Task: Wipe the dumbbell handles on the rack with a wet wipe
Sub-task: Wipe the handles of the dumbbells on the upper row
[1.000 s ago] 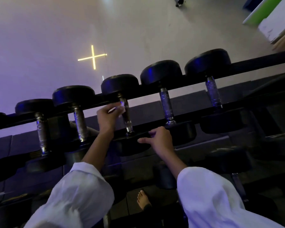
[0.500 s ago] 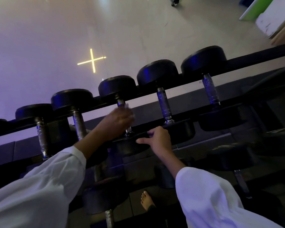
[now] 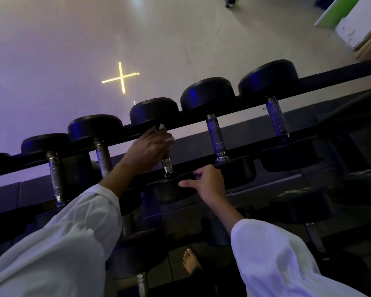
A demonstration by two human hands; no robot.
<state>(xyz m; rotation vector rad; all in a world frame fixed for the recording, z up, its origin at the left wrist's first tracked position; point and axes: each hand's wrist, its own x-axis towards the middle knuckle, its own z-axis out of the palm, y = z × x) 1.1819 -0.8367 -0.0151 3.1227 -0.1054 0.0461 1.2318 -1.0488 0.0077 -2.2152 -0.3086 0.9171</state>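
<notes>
Several black dumbbells with metal handles lie across the top tier of a dark rack (image 3: 330, 75). My left hand (image 3: 147, 147) grips the upper part of the middle dumbbell's handle (image 3: 166, 162), with a white wet wipe (image 3: 161, 127) bunched between fingers and metal. Only a small bit of the wipe shows above my fingers. My right hand (image 3: 208, 182) rests on the near black head of that dumbbell (image 3: 169, 189), thumb out to the left, fingers loosely bent on its rim.
Handles to the right (image 3: 216, 138) (image 3: 276, 118) and to the left (image 3: 104, 158) (image 3: 55, 175) are bare. Lower tiers hold more dumbbells (image 3: 141, 279). A bare foot (image 3: 190, 261) stands on the dark mat below. Pale floor with a yellow cross (image 3: 121, 77) lies beyond the rack.
My left hand slid down the middle handle with the wipe, then back up toward the far head. My right hand stayed on the near head.
</notes>
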